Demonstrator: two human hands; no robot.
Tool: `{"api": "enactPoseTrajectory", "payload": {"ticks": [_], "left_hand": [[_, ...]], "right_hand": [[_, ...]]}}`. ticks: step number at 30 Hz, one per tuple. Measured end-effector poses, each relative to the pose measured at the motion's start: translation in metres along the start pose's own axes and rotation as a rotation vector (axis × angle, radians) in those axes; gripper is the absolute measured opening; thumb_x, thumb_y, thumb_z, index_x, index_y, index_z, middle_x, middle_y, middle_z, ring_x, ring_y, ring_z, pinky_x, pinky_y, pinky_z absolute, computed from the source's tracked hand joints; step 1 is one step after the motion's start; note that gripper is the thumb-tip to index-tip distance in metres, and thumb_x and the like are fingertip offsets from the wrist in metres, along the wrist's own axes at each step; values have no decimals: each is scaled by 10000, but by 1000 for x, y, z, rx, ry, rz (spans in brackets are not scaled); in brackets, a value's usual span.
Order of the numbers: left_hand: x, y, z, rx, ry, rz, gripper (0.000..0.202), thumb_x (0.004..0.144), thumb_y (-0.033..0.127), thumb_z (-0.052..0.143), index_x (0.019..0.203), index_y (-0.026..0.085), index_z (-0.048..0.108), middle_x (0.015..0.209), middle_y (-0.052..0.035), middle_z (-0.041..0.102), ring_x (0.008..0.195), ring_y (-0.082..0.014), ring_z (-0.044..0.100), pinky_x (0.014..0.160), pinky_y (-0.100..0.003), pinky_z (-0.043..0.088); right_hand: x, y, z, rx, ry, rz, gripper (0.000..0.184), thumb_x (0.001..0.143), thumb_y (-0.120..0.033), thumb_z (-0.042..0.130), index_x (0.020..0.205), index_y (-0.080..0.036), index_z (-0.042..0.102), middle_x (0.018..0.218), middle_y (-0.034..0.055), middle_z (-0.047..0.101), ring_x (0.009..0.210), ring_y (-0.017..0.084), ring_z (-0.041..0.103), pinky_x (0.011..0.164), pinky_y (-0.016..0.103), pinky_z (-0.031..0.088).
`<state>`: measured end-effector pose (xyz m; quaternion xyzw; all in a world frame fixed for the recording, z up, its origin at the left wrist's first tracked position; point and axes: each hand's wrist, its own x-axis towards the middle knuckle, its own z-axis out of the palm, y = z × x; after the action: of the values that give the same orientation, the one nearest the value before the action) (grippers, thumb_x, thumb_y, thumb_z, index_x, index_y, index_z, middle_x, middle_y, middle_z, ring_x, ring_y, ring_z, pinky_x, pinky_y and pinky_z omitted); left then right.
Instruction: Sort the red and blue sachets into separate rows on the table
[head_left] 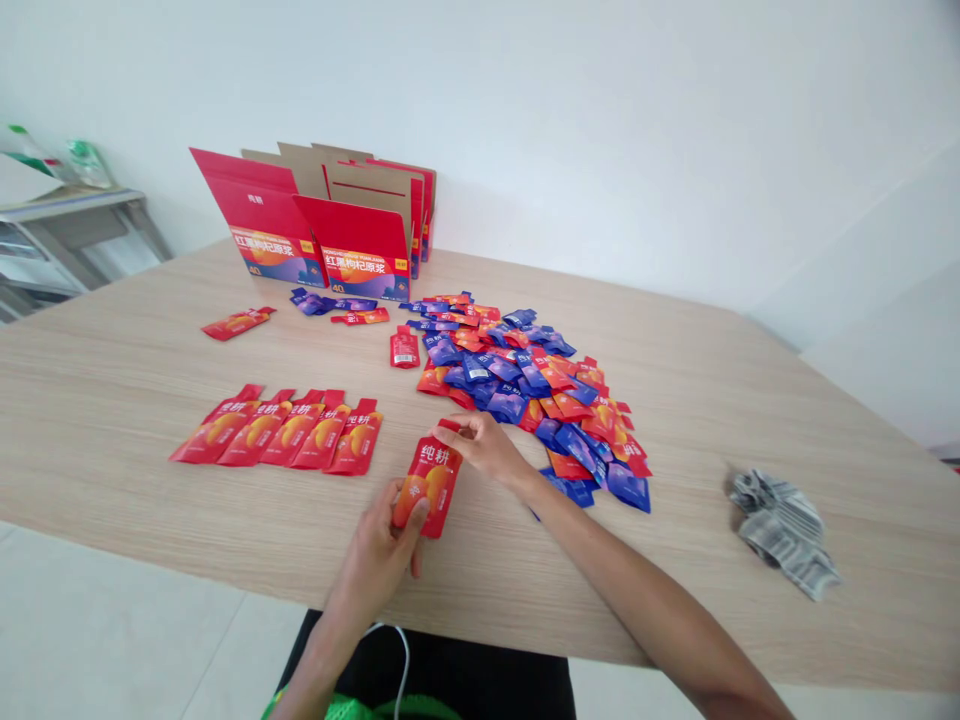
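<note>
Head view: both hands (442, 480) clamped on red sachet (429, 485) marked "纯耕".

The person shows 2 bare forearms with no sleeves, no watch and no rings. The left hand (379, 555) and the right hand (486, 447) are ungloved, with short nails. At the bottom edge a black garment (465, 670) covers the lap, a thin white cord (403, 660) runs over it, and a bright green mesh fabric (352, 708) shows below.
</note>
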<state>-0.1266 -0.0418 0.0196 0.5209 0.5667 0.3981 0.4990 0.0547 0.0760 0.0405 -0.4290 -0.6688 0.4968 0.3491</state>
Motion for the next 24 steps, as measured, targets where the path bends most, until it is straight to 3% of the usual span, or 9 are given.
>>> {"api": "enactPoseTrajectory", "payload": {"ticks": [3,5,8,11,17,22,24], "left_hand": [[3,-4,-7,306,129,85,371,962,549,552,1117,219,620,712,-22,732,503,-229,662,541,-325,483],[2,-4,-10,534,186,72,384,987,475,523,1254,211,603,843,-71,778,667,-287,731,639,-369,506],[-1,0,-12,756,254,38,404,1013,399,521,1368,209,556,1026,-122,790,839,-323,759,671,-379,506],[-4,3,-12,835,330,101,383,1017,336,537,1375,201,557,1324,-168,694,983,-318,753,676,-365,524],[-5,-4,-12,920,379,164,424,1025,328,550,1436,225,547,1241,-135,636,965,-288,723,621,-342,539],[5,-16,-13,984,365,453,362,1005,222,552,1356,222,641,1307,-142,621,1140,-313,628,887,-435,580],[9,-17,-13,1049,347,504,337,1012,197,533,1311,222,684,1307,-138,655,1138,-327,619,911,-466,562]], "right_hand": [[8,7,2,-86,15,30,511,833,-670,733,838,-163,799,621,-12,631,551,116,474,537,243,334],[16,11,6,-82,26,52,498,816,-652,760,862,-157,795,682,2,680,577,121,513,562,244,373],[30,16,15,-90,37,46,426,826,-580,783,903,-161,787,845,37,761,668,140,601,653,259,456],[45,19,22,-190,63,13,308,869,-478,776,914,-174,782,910,46,784,741,154,654,726,270,492],[66,16,30,-515,127,53,102,889,-289,786,978,-239,779,1012,46,802,902,212,719,809,309,518],[75,10,45,-685,151,-4,171,918,-263,758,1085,-231,745,1090,60,763,1007,223,698,894,333,501],[76,9,53,-707,160,-35,169,937,-264,735,1101,-222,732,1087,60,748,992,211,686,895,325,491]]}}
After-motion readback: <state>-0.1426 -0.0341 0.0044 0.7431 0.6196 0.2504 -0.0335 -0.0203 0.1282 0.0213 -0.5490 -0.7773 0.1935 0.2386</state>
